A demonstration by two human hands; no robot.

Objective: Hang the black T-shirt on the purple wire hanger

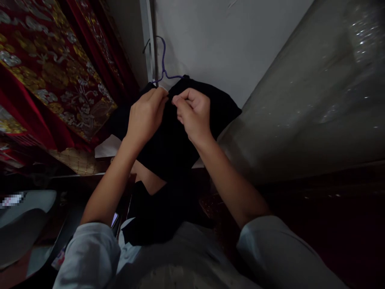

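From the head camera's view, I watched the person work with both hands raised to a black garment, which hung straight ahead, just below a purple hanger. The hanger's hook seemed caught on a metal post against the wall; that presumably bore the garment's weight, kept its shoulders spread and freed both hands for fine work near the neck.

The left hand was clamped on the cloth, fingertips bunched at the edge of the neck opening, likely to steady it. The right hand came in just beside it, thumb and forefinger pinched together on the same dark edge; whether anything small sat between them I could not tell. The two hands nearly met, so the stretch of cloth between them was short, perhaps to keep it taut.

To the left hung a red drape with gold and silver flowers; to the right stood something bulky in clear wrap, probably covered against dust. A phone lay by the left elbow. A label at far left was blurred into blocks, and I could read no brand or writing anywhere.
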